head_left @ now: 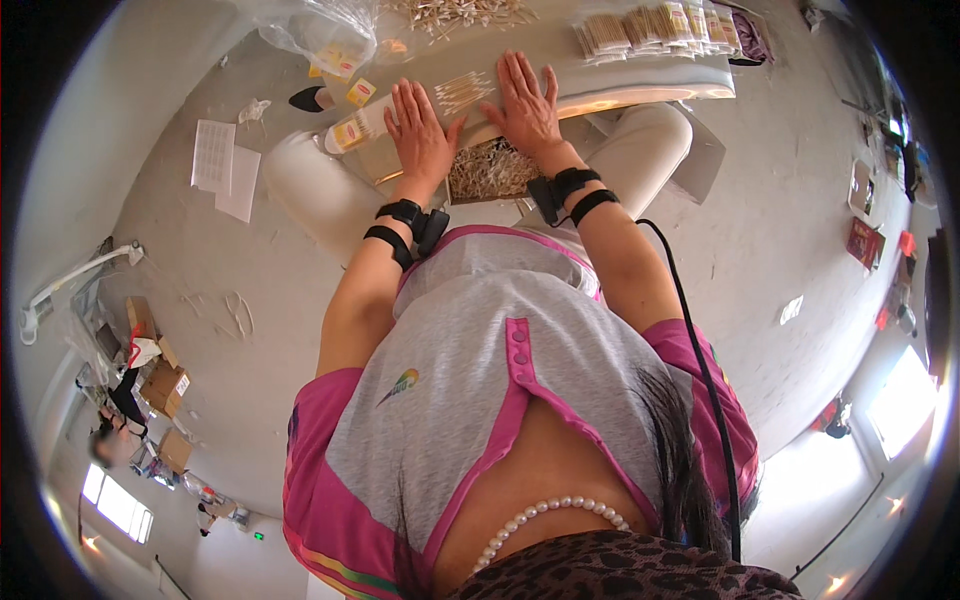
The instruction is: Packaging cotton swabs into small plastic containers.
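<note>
Resting flat on the pale desk (640, 88), both hands lay palm down with fingers spread and clamped on nothing. The left hand (420, 125) sat just beside a small row of thin pale wooden sticks (462, 90), which lay between the two hands; the right hand (525, 100) lay on the row's other side, its thumb near the stick ends. The flat, parallel placing of the palms appeared suited to squaring the row into line, as a judgement only.

Below the desk's near edge, between the person's pale-trousered knees, a box of loose straw-coloured sticks (490, 170) sat just under the wrists, within easy reach. A loose heap of the same sticks (460, 12) lay at the far side of the desk, and wrapped bundles of sticks (650, 30) stood in a line to the far right. A clear plastic bag (320, 30) lay at the far left, with small yellow packets (355, 92) near the left hand.

Both wrists wore black strapped bands, with a black cable running from the right one. Bare desk showed to the right of the right hand; the left side was more crowded. The concrete floor (250, 260) carried white paper sheets (225, 165).
</note>
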The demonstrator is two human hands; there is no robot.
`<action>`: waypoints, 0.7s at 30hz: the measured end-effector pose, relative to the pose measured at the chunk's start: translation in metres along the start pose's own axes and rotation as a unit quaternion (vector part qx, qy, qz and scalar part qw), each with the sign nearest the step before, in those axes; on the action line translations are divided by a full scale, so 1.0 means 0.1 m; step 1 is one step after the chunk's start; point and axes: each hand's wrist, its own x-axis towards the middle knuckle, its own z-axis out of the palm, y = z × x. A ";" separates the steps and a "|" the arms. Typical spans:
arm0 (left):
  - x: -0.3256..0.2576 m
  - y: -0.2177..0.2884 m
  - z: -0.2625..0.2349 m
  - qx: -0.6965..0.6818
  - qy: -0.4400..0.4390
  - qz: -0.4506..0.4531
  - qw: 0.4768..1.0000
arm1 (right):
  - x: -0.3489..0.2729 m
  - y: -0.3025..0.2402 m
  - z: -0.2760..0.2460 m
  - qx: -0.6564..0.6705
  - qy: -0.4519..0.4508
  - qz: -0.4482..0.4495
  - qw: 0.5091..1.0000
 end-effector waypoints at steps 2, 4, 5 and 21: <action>-0.04 0.05 0.01 0.001 -0.006 -0.015 1.000 | 0.09 0.08 0.07 -0.004 0.010 -0.019 1.000; -0.05 0.07 0.03 0.002 -0.012 -0.031 0.999 | 0.12 0.10 0.13 0.000 0.011 -0.030 0.999; -0.03 0.07 0.04 0.002 -0.010 -0.027 1.000 | 0.13 0.11 0.16 0.003 0.013 -0.040 0.999; 0.13 0.04 0.09 -0.025 0.012 0.000 1.000 | 0.13 -0.04 0.30 0.024 0.013 -0.050 0.998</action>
